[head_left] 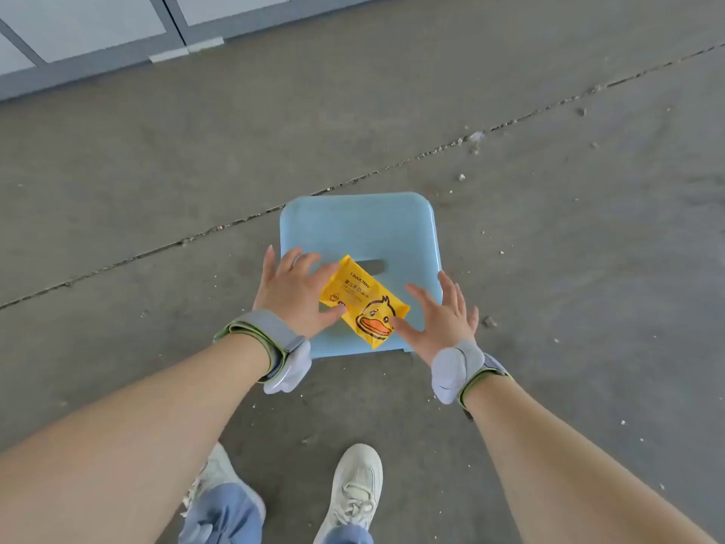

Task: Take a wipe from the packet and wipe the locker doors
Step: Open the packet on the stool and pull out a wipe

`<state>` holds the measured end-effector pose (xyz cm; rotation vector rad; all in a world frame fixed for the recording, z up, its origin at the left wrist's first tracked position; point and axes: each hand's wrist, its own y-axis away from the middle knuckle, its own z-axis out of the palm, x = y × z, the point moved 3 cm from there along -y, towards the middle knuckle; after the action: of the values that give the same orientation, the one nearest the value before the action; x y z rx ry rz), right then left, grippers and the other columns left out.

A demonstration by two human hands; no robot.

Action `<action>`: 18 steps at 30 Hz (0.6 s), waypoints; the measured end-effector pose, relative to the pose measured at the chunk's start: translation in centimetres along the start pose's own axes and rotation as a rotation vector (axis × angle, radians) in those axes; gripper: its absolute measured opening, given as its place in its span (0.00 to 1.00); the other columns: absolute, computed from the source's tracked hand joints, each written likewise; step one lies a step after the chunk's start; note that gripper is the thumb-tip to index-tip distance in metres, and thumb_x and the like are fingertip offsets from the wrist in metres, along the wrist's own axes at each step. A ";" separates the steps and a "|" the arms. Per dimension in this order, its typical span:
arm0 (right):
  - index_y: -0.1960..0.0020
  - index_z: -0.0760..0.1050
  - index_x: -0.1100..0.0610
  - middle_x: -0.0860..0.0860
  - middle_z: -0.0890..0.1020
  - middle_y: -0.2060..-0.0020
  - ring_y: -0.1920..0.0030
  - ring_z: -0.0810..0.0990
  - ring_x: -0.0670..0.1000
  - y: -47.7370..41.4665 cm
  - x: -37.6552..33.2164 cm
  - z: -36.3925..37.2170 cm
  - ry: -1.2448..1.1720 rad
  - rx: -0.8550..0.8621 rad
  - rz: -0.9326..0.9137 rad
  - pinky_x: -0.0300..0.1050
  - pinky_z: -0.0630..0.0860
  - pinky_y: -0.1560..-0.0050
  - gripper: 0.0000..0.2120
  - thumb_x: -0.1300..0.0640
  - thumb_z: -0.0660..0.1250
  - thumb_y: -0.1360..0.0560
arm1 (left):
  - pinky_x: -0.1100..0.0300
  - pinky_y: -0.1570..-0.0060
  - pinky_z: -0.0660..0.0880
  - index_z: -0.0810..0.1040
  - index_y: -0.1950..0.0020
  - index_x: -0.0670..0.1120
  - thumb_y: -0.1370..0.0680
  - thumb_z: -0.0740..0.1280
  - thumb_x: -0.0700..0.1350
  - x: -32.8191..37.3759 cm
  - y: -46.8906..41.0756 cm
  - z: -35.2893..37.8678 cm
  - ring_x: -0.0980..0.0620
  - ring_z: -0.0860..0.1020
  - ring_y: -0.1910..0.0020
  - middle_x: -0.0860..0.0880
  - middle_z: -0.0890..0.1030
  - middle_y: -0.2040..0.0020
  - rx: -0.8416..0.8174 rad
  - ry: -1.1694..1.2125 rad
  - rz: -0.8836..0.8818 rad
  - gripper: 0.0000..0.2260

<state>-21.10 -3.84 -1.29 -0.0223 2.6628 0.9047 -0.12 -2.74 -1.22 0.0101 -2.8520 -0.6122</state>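
Observation:
A yellow wipe packet [363, 302] with a duck print lies flat on a light blue plastic stool [357, 225] in the middle of the view. My left hand [292, 294] is spread with straight fingers over the packet's left end, its thumb touching the packet's near edge. My right hand [441, 314] is spread just right of the packet, thumb tip at its right end. Neither hand grips it. The grey locker doors [86, 21] stand along the far top left, only their lower parts showing.
The stool stands on a rough concrete floor [549, 229] with a long crack and scattered grit. My two white shoes [355, 488] stand just below the stool. Both wrists carry grey strapped bands.

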 end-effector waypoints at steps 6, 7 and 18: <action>0.33 0.67 0.39 0.52 0.44 0.24 0.24 0.39 0.54 -0.4 1.0 2.8 0.078 -0.022 -0.011 0.62 0.40 0.27 0.20 0.41 0.62 0.24 | 0.44 0.29 0.42 0.68 0.28 0.52 0.26 0.68 0.55 1.4 -1.4 2.6 0.45 0.57 0.28 0.48 0.67 0.31 0.064 0.070 0.115 0.28; 0.33 0.68 0.39 0.52 0.44 0.24 0.24 0.39 0.54 -0.5 1.1 3.0 0.100 -0.022 -0.010 0.62 0.39 0.27 0.20 0.42 0.62 0.24 | 0.42 0.30 0.47 0.71 0.31 0.50 0.27 0.70 0.53 1.5 -1.6 2.7 0.42 0.62 0.30 0.47 0.71 0.33 0.084 0.081 0.156 0.26; 0.27 0.58 0.40 0.49 0.45 0.23 0.24 0.37 0.55 -1.5 1.2 4.0 0.264 -0.008 -0.033 0.64 0.36 0.29 0.20 0.46 0.51 0.19 | 0.46 0.54 0.73 0.82 0.46 0.43 0.38 0.79 0.41 2.3 -2.1 4.8 0.38 0.78 0.53 0.42 0.80 0.51 0.121 0.175 0.258 0.21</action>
<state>-20.82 -2.58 -5.52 -0.1998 2.8904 0.9611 -3.47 -2.81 -5.83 -0.2666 -2.6562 -0.3658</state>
